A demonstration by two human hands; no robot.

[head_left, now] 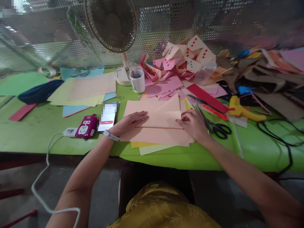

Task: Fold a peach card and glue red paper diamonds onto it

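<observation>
A peach sheet of paper (161,119), folded over on itself, lies on a stack of peach sheets (154,135) in front of me. My left hand (135,119) rests flat on its left part, fingers stretched out to the right. At the right edge, my right hand (192,123) is closed, its thumb and fingertips pinching the folded paper. A peach flap slants up behind the fold. Yellow and pale green sheets stick out below the stack. Black-handled scissors (220,129) lie just right of my right hand, beside an orange cutter (215,112).
A phone (108,117) and a purple power adapter (86,127) with a white cable lie at left. Behind stand a fan (111,25) and a white cup (138,83). Crumpled pink cutouts (175,60) pile up at the back. A yellow glue gun (244,109) lies right.
</observation>
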